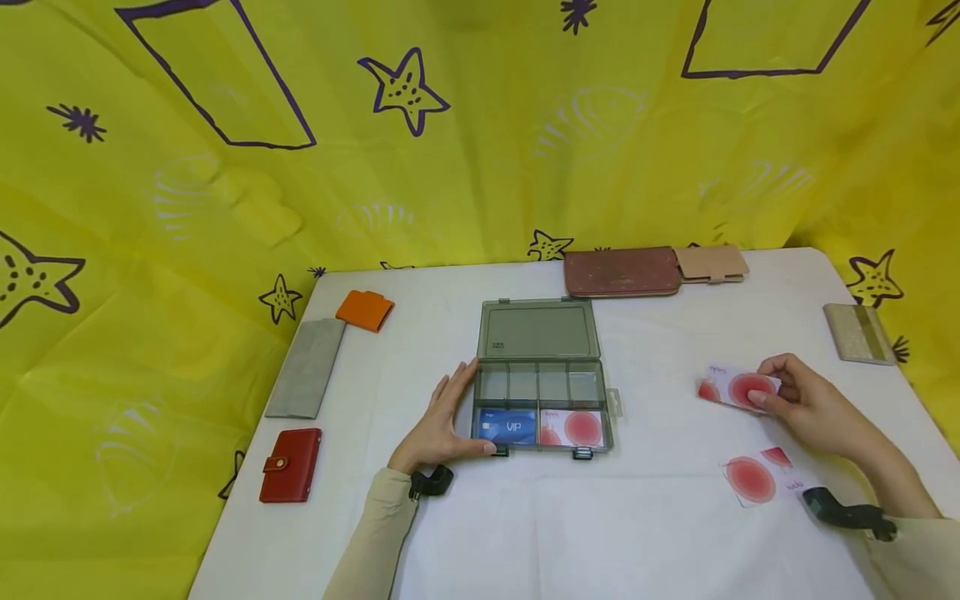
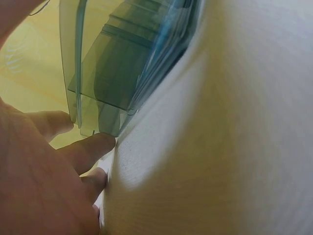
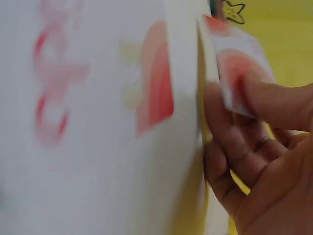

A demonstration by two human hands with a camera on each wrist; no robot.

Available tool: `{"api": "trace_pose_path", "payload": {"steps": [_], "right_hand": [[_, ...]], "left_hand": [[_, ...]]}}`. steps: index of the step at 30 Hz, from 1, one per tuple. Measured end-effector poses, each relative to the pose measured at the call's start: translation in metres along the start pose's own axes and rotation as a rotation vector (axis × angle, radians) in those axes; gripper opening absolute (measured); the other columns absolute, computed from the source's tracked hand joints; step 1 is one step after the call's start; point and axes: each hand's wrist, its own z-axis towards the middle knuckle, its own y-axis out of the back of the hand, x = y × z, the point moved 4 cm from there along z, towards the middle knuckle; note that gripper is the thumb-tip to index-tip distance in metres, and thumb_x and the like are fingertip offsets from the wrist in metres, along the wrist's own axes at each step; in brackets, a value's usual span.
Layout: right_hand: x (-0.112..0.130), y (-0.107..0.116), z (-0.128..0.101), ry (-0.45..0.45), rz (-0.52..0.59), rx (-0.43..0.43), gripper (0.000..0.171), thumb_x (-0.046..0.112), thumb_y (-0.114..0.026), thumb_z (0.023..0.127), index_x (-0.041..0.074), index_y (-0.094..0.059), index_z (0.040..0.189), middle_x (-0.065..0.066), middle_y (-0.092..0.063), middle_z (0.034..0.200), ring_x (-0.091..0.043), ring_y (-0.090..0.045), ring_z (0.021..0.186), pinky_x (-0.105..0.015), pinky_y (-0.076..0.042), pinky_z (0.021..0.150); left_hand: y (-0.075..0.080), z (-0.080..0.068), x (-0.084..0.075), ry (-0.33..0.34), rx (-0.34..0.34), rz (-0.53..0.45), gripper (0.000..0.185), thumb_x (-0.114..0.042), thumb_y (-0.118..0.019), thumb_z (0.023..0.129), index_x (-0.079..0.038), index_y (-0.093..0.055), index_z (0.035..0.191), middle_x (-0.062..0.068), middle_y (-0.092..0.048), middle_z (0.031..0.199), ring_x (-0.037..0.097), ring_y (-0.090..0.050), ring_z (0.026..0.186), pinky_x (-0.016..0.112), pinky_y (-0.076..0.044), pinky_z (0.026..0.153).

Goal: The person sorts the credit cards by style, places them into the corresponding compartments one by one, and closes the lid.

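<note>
Now, cards beside the organizer box [image 1: 542, 379]
Left hand [image 1: 441, 418] rests flat against the box; right hand [image 1: 806, 406] fingers pinch a red-dot card [image 1: 731, 387] to its right

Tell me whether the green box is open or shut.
Open. The box has its lid swung back flat on the table, baring its compartments; two cards lie in the front row.

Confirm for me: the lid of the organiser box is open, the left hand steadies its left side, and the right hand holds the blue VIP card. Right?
Not quite. The right hand pinches a white card with a red circle, as the head view shows. The blue VIP card already lies in the organiser box, whose lid is open and whose left side the left hand steadies.
</note>
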Motion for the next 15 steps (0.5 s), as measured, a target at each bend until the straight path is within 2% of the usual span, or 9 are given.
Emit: {"api": "trace_pose_path", "payload": {"steps": [4,9,11,15], "right_hand": [[0.009,-0.005,0.005,0.021,0.233,-0.034,0.037,-0.008,-0.063,0.101,0.009,-0.050,0.131,0.012,-0.068,0.096,-0.008,-0.070,0.075,-0.009,-0.053,0.070],[0.027,-0.019,0.013,-0.045,0.345,-0.077,0.040,0.001,-0.065,0.104,0.015,-0.057,0.141,0.014,-0.068,0.104,-0.012,-0.076,0.076,-0.008,-0.056,0.077],[0.036,-0.027,0.017,-0.061,0.396,-0.070,0.041,0.002,-0.066,0.103,0.015,-0.059,0.141,0.013,-0.069,0.105,-0.013,-0.077,0.077,-0.009,-0.057,0.080],[0.055,-0.050,0.024,-0.053,0.587,-0.005,0.047,-0.004,-0.069,0.099,0.012,-0.061,0.143,0.009,-0.071,0.110,-0.011,-0.079,0.085,-0.014,-0.061,0.083]], "left_hand": [[0.000,0.000,0.000,-0.002,0.004,0.003,0.132,-0.058,-0.091,0.075,-0.023,-0.009,0.173,0.003,-0.009,0.180,0.027,0.002,0.168,0.057,0.005,0.135],[0.001,0.001,0.000,-0.004,0.005,0.015,0.133,-0.059,-0.090,0.075,-0.022,-0.009,0.173,0.002,-0.010,0.181,0.027,0.001,0.168,0.056,0.005,0.135],[0.001,0.001,0.001,-0.002,0.004,0.016,0.133,-0.060,-0.090,0.075,-0.022,-0.008,0.173,0.002,-0.010,0.180,0.027,0.001,0.168,0.056,0.005,0.135],[0.001,0.001,0.000,-0.001,0.004,0.011,0.134,-0.062,-0.089,0.075,-0.022,-0.008,0.173,0.002,-0.009,0.181,0.027,0.002,0.168,0.056,0.005,0.135]]}}
